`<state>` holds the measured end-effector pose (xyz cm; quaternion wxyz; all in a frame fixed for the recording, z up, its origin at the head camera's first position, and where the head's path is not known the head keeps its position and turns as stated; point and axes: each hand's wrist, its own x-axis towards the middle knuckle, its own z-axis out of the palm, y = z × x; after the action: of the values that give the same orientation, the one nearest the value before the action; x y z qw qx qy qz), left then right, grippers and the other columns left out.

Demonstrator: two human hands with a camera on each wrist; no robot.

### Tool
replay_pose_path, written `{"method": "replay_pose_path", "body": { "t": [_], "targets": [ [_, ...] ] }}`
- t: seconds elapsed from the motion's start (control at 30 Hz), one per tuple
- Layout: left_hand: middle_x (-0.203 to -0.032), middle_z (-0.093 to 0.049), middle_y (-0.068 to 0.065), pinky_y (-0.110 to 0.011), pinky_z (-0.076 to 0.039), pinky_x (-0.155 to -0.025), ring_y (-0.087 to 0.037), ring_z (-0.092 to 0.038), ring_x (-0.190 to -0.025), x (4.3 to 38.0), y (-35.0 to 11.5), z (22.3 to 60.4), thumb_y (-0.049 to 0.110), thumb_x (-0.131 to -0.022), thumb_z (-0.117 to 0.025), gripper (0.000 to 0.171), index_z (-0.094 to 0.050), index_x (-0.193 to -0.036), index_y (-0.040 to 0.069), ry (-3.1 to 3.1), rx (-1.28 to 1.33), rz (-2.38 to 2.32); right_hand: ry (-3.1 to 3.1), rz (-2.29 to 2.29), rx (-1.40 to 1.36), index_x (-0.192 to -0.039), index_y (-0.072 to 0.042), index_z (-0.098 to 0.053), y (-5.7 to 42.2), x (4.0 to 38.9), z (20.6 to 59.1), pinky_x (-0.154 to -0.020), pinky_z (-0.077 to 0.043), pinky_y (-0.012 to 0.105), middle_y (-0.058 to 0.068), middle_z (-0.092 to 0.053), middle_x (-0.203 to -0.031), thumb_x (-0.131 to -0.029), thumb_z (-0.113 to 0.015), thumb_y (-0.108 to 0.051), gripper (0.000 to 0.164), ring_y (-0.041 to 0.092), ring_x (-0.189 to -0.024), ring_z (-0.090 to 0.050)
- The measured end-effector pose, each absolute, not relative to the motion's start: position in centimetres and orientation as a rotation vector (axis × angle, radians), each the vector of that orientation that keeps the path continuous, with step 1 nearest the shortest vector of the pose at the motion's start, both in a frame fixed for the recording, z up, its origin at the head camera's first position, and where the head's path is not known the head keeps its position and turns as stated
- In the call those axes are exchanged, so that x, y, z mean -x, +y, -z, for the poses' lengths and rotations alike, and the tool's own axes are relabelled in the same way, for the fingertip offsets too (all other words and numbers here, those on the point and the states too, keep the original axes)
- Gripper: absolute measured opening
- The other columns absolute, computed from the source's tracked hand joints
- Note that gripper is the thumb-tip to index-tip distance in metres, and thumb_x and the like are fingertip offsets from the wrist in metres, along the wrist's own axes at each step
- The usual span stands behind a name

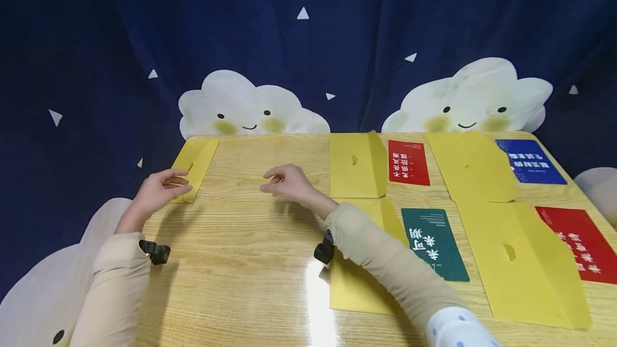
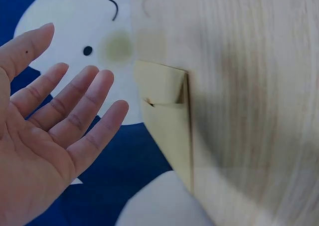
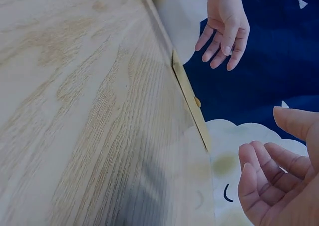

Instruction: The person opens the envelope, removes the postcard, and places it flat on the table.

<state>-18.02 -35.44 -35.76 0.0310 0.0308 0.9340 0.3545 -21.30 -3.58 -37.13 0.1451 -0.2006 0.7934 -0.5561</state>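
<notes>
My left hand (image 1: 159, 191) hovers near a closed yellow envelope (image 1: 201, 162) at the table's far left corner, overlapping it in the head view. In the left wrist view its fingers are spread and hold nothing, with the envelope (image 2: 167, 121) beyond the fingertips. My right hand (image 1: 291, 182) is raised over the middle of the table, fingers loosely bent, nothing between them. Just right of it lies a yellow envelope (image 1: 349, 175) with its flap unfolded. The right wrist view shows the right hand (image 3: 279, 176) and, farther off, the left hand (image 3: 227, 29).
More open yellow envelopes (image 1: 523, 261) cover the table's right half, one partly under my right forearm. Beside them lie a red card (image 1: 408, 163), a green card (image 1: 434, 242), a blue card (image 1: 532, 162) and another red card (image 1: 580, 242). A dark blue curtain (image 1: 308, 42) hangs behind the table (image 1: 231, 283).
</notes>
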Motion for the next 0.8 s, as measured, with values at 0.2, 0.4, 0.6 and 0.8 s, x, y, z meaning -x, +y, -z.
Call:
{"method": "replay_pose_path", "body": {
  "t": [0.2, 0.4, 0.6, 0.8],
  "targets": [
    [-0.117, -0.052, -0.03, -0.047, -0.043, -0.084, -0.042, -0.05, -0.106, 18.6, -36.1, 36.7, 0.027, -0.089, -0.059, 0.056, -0.043, -0.129, -0.008, 2.897, 0.006, -1.076, 2.369, 1.498, 0.628, -0.112, -0.001, -0.064, -5.7, 21.8, 37.4, -0.065, -0.05, 0.027, 0.006, -0.064, -0.083, -0.08, -0.07, -0.019, 0.037, 0.027, -0.076, -0.063],
    [-0.12, -0.047, -0.033, -0.052, -0.042, -0.085, -0.046, -0.048, -0.106, 18.8, -36.3, 37.4, 0.021, -0.088, -0.058, 0.051, -0.044, -0.126, -0.011, 3.004, 0.11, -0.947, 2.46, 1.371, 0.678, -0.111, -0.003, -0.065, -8.3, 22.3, 38.2, -0.063, -0.045, 0.02, 0.001, -0.065, -0.083, -0.079, -0.072, -0.025, 0.039, 0.008, -0.068, -0.057],
    [-0.13, -0.035, -0.036, -0.057, -0.032, -0.093, -0.049, -0.036, -0.117, 19.4, -36.7, 38.4, 0.027, -0.089, -0.056, 0.061, -0.035, -0.133, -0.01, 2.975, 0.215, -0.878, 2.442, 1.342, 0.646, -0.111, -0.005, -0.065, -9.7, 22.4, 39.3, -0.059, -0.044, 0.019, -0.002, -0.064, -0.077, -0.078, -0.072, -0.028, 0.04, 0.008, -0.063, -0.055],
    [-0.135, -0.025, -0.039, -0.057, -0.023, -0.099, -0.051, -0.023, -0.124, 19.9, -37.4, 39.3, 0.03, -0.09, -0.054, 0.071, -0.023, -0.137, -0.013, 2.884, 0.167, -0.849, 2.413, 1.332, 0.599, -0.113, -0.005, -0.064, -9.9, 22.5, 40.0, -0.059, -0.044, 0.02, -0.001, -0.064, -0.077, -0.079, -0.071, -0.027, 0.041, 0.01, -0.064, -0.057]
  ]
}}
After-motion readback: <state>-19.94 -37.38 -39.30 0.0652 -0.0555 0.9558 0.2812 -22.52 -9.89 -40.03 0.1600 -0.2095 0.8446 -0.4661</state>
